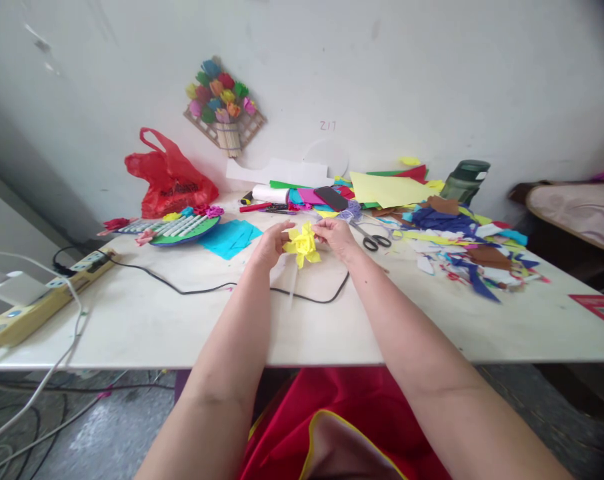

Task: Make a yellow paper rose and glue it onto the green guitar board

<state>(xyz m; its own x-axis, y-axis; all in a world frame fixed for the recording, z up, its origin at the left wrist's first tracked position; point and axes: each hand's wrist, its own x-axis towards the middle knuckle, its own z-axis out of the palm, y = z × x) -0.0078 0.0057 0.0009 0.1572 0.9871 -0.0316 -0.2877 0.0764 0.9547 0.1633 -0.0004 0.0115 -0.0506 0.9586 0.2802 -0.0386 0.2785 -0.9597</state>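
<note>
A yellow paper flower (303,245) is held up over the table between my two hands. My left hand (272,245) is at its left side, fingers curled in against the petals. My right hand (336,237) pinches the petals at the upper right between thumb and fingers. Below the flower runs a pale, blurred stick (293,287), which looks like its stem. Black-handled scissors (371,239) lie just right of my right hand, beside a ball of purple yarn (351,211). Blue paper sheets (231,239) lie to the left of my left hand.
A black cable (182,291) crosses the table from a power strip (47,297). Paper scraps (475,247) are heaped at right before a green bottle (466,180). A red plastic bag (169,177) stands behind a green plate (195,230) bearing white rolls. A phone (331,198) lies at the back.
</note>
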